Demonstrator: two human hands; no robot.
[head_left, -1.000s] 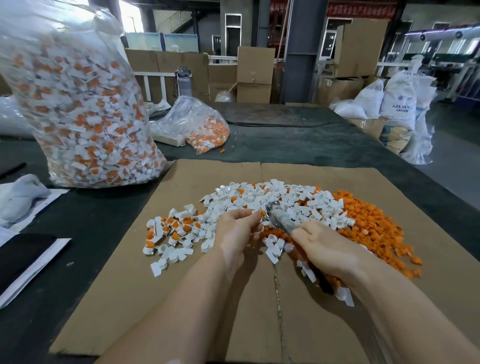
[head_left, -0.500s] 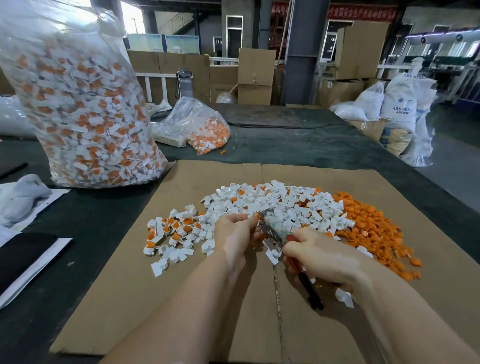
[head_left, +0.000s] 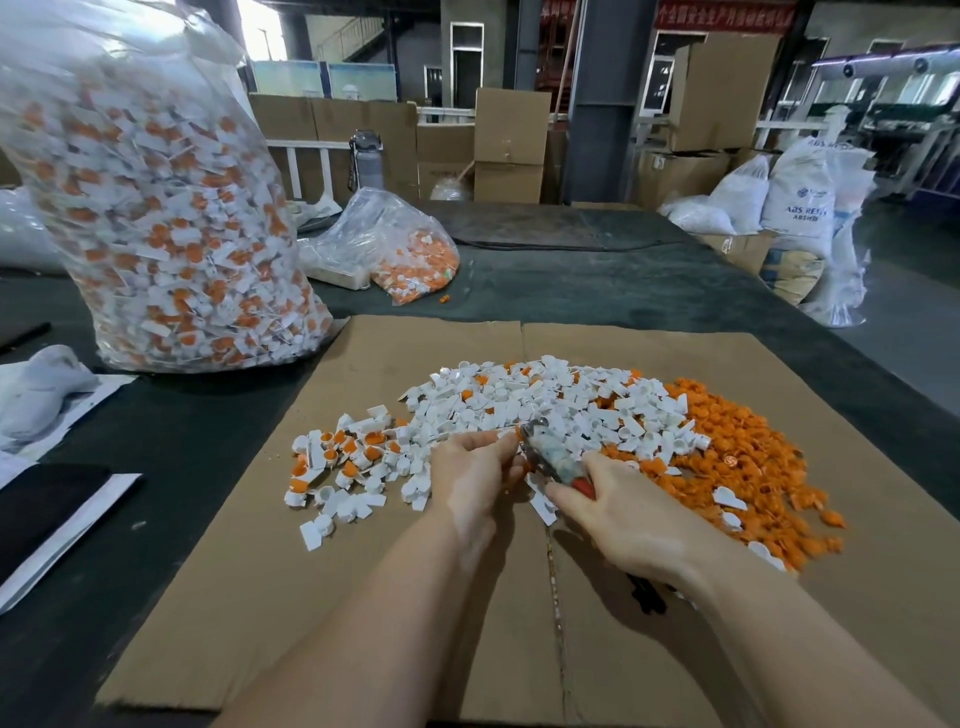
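Orange caps (head_left: 737, 457) lie heaped at 3 o'clock of the hands on the cardboard sheet (head_left: 363, 597). White shells (head_left: 519, 395) spread at 12 o'clock, and joined white-and-orange pieces (head_left: 343, 452) sit at 9 o'clock. The right hand (head_left: 628, 519) has its fingers (head_left: 571, 501) wrapped around the handles of the pliers (head_left: 550, 454), with one red grip showing between them. The left hand (head_left: 470, 483) pinches a small piece (head_left: 518, 434) at its fingertips, right against the tool's metal nose, though the piece is mostly hidden. Over the last second the right hand has slid back toward 6 o'clock along the tool, baring the red grip. The nose has swung from over the white heap toward 9 o'clock to meet the left fingertips. I judge that a fresh piece is now lined up for the squeeze that pops its cap off. A full bag (head_left: 156, 218) stands on the table (head_left: 597, 296) at 10 o'clock.
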